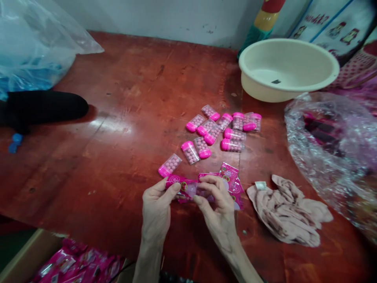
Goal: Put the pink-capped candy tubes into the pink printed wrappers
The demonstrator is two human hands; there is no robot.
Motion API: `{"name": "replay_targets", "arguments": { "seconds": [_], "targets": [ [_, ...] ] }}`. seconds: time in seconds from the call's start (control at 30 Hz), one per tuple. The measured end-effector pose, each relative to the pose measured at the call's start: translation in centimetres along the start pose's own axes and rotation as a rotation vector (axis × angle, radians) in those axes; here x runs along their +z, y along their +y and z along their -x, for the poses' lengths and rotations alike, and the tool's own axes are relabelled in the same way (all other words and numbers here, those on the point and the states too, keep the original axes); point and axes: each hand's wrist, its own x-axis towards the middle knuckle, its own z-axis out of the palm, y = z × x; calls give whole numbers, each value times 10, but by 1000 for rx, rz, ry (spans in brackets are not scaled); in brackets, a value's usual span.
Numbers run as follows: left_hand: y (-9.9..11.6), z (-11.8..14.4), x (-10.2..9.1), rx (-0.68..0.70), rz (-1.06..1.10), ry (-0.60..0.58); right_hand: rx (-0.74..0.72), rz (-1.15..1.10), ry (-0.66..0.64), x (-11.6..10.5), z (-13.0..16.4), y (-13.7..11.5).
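Between both hands, low over the table, is a pink printed plastic sleeve (184, 185) with a clear part towards the right. My left hand (157, 208) pinches its left end between thumb and fingers. My right hand (216, 206) has thumb and fingers closed at the sleeve's right end; whether a container is inside I cannot make out. Several flat pink printed sleeves (231, 175) lie beside and partly under my right hand. Just beyond my left hand lies a clear container of pink beads (171, 164) with a bright pink cap. Several more such containers (212, 133) are scattered farther back.
A cream basin (288, 88) stands at the back right, near a bottle (262, 23). A crumpled cloth (290, 212) and clear plastic bag (330, 145) lie right. At left are a black object (47, 107) and plastic bag (32, 47). A box of pink packets (79, 263) sits below the table edge.
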Motion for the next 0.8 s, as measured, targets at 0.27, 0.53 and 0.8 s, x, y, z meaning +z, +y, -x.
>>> {"name": "replay_targets", "arguments": {
  "seconds": [0.27, 0.53, 0.8],
  "targets": [
    [-4, 3, 4, -31, 39, -45, 49, -36, 81, 4, 1, -4],
    [3, 1, 4, -102, 73, -110, 24, -12, 46, 1, -1, -3],
    [-7, 3, 2, 1, -102, -200, 26, 118, 93, -1, 5, 9]
  ]
}}
